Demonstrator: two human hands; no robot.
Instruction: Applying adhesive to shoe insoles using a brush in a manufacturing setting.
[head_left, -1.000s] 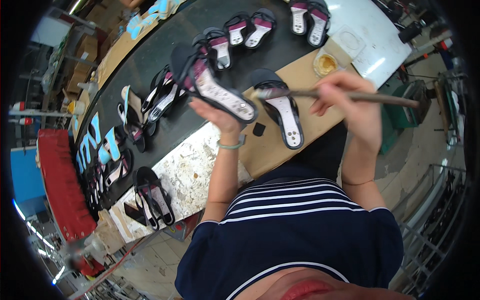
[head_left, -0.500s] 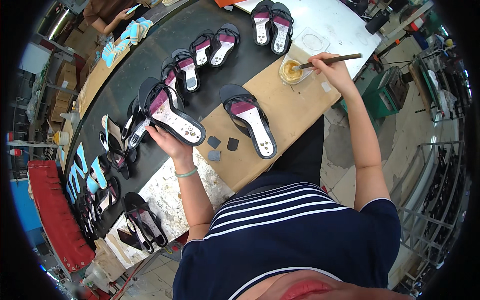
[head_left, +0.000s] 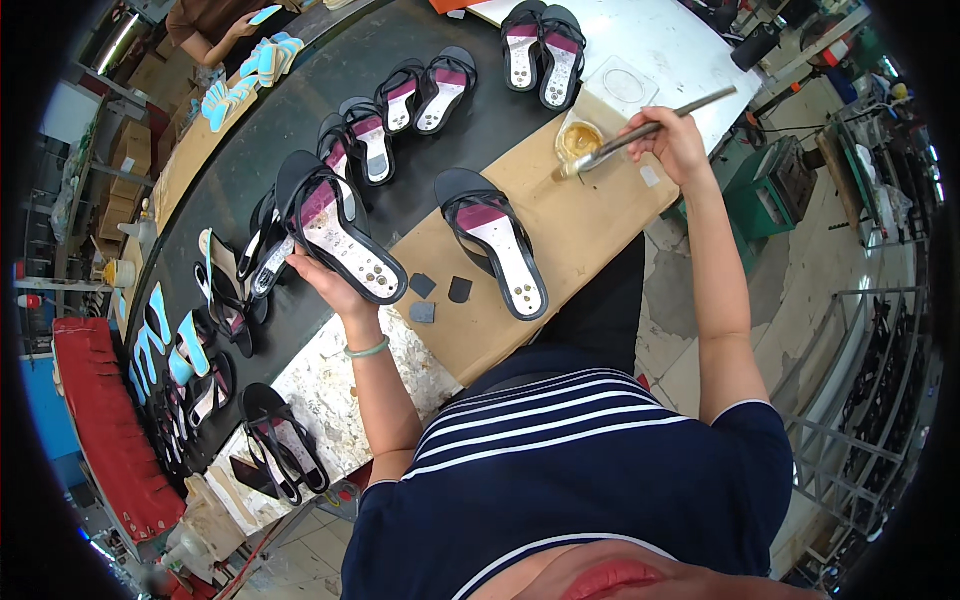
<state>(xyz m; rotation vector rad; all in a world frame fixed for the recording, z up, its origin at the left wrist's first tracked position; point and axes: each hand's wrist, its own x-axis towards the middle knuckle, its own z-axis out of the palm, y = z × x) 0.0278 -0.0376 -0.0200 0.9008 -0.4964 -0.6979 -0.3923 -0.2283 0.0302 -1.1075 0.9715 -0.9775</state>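
My left hand (head_left: 335,292) is closed on a black strappy sandal (head_left: 348,247), held up with its white and purple insole facing me; metal studs show at the heel. In my right hand (head_left: 668,146) a long-handled brush (head_left: 640,132) is gripped, its bristles just off the near-left side of a small tub of yellowish glue (head_left: 579,140). Between my hands another black sandal (head_left: 497,243) lies on the brown cardboard (head_left: 590,240). Several small dark grey pieces (head_left: 460,290) with rounded edges lie left of its heel.
More black sandals (head_left: 447,90) line the dark curved worktop (head_left: 480,128). A pair (head_left: 284,444) rests at the lower left on a glue-stained white surface (head_left: 350,400). Across the table, another person's hand (head_left: 245,27) holds a phone. A green machine (head_left: 768,186) stands at the right.
My right hand has lifted the brush out of the glue tub and moved it slightly left and nearer. My left hand keeps the sandal almost in place.
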